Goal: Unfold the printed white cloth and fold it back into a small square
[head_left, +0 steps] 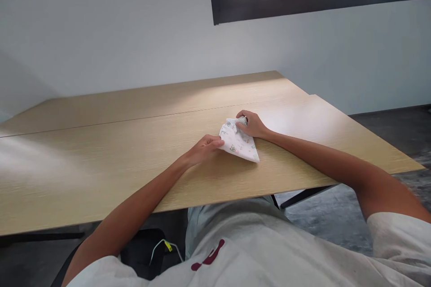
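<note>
A white cloth [239, 143] with small printed figures is held between my two hands just above the wooden table. It is folded or bunched, and one pointed corner hangs toward me on the right. My left hand [206, 147] pinches its left edge between thumb and fingers. Curled around the upper right part of the cloth is my right hand [251, 124], thumb and fingers closed on the fabric. What kind of cloth piece it is, I cannot tell.
Two light wooden tabletops [111, 157] meet along a seam. A wall stands behind them, with a dark-framed window [286, 2] at upper right. A white cable [155, 249] lies on a black seat below the table's front edge.
</note>
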Demonstrator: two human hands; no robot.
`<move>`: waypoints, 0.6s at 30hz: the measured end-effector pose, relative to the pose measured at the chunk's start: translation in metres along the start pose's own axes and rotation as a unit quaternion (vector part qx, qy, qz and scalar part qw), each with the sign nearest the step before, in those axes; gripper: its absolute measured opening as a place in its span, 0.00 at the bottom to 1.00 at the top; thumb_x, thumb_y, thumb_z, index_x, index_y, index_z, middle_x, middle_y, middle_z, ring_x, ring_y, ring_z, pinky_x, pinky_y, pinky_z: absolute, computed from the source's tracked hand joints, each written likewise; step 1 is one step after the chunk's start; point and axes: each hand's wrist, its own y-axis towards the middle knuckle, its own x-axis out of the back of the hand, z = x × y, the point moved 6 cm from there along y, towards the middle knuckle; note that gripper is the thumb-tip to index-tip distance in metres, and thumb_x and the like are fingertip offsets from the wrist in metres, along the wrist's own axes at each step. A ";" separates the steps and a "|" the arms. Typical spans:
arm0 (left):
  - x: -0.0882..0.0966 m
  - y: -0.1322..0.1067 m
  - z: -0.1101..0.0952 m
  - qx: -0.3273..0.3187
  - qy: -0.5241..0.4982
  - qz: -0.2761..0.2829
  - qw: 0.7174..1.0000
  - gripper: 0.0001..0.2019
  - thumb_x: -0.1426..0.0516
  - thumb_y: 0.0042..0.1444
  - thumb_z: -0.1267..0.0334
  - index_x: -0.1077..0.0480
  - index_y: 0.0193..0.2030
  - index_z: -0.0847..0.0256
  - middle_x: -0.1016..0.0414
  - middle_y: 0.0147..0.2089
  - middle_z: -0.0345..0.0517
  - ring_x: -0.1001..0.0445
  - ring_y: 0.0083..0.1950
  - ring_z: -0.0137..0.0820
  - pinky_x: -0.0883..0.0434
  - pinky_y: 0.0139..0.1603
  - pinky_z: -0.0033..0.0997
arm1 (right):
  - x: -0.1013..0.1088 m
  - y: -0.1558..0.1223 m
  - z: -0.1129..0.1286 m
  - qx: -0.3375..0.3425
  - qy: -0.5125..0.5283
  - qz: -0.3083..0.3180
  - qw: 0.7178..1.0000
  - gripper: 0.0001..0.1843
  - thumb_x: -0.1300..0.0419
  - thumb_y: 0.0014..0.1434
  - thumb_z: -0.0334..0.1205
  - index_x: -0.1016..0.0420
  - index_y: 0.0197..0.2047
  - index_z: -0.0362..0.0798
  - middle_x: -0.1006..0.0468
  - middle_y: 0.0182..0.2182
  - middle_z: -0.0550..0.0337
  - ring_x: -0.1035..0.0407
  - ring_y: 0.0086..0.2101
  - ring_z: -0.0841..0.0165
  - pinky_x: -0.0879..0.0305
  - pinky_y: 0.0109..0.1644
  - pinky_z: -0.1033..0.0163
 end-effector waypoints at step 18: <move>0.025 0.000 0.020 0.093 0.297 -0.167 0.936 0.12 0.44 0.55 0.60 0.35 0.47 0.54 0.39 0.23 0.33 0.38 0.30 0.29 0.39 0.40 0.32 | 0.001 0.011 -0.032 -0.030 -0.093 0.043 0.994 0.17 0.41 0.55 0.33 0.25 0.49 0.40 0.28 0.43 0.53 0.34 0.43 0.59 0.36 0.52 0.55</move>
